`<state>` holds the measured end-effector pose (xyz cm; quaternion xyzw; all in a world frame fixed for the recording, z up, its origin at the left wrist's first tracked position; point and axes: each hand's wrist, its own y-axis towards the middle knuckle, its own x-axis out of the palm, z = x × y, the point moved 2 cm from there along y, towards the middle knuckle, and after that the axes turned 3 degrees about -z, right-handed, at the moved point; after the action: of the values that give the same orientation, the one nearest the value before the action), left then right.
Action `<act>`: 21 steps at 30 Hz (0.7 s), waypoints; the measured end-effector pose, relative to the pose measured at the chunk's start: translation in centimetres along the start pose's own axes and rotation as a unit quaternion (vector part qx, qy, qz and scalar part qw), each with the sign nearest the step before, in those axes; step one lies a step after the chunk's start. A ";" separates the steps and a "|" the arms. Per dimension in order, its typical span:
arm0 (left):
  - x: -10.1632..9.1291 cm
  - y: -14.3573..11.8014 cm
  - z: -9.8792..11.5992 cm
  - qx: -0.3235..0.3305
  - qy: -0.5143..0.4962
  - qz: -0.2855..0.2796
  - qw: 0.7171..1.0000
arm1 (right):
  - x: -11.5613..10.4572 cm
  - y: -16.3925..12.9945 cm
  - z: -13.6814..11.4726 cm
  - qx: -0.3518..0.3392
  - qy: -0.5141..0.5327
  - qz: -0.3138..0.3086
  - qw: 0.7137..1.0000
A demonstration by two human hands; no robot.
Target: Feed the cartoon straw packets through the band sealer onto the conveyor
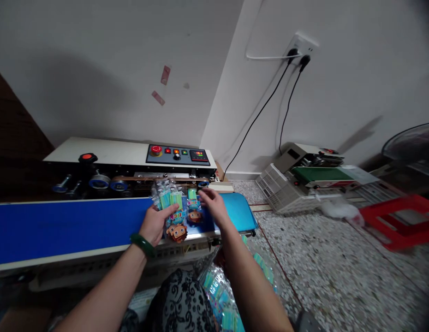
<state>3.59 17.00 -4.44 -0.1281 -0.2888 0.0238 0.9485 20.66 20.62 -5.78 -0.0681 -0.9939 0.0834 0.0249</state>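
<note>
My left hand (pixel 155 224), with a green bangle at the wrist, rests on a clear packet of green and blue sticks with a cartoon face (pixel 171 212), thumb over its top. A second such packet (pixel 193 210) lies just right of it, under the fingers of my right hand (pixel 213 205). Both packets lie on the blue conveyor belt (pixel 62 223) of a band sealing machine (pixel 131 159), near the belt's right end and in front of the sealing slot.
The sealer's control panel (pixel 178 154) has a red button and lit display. A pile of more clear packets (pixel 221 295) sits by my lap. A second sealer (pixel 311 177) stands on the speckled floor at right, beside a red crate (pixel 401 221) and a fan (pixel 413 147). Cables run to a wall socket (pixel 300 48).
</note>
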 end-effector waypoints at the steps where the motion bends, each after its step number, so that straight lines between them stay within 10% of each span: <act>1: 0.0 0.0 -0.1 0.007 -0.001 -0.003 1.000 | 0.8 -0.9 -0.1 -0.022 -0.019 -0.026 0.999; 9: 0.4 -0.1 -1.0 0.005 0.010 -0.048 0.999 | 3.2 -4.4 0.6 -0.078 -0.033 -0.075 0.994; 16: 0.0 -0.1 -0.4 -0.008 0.011 -0.036 0.999 | -2.4 -2.1 1.0 -0.003 0.106 0.061 0.992; 21: 0.0 -0.2 0.1 -0.010 0.014 -0.029 0.999 | -4.5 -0.3 1.3 0.083 0.077 0.037 0.993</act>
<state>3.48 16.81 -4.30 -0.1297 -0.2798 -0.0085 0.9512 24.97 19.51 -7.17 -0.1091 -0.9754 0.1609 0.1039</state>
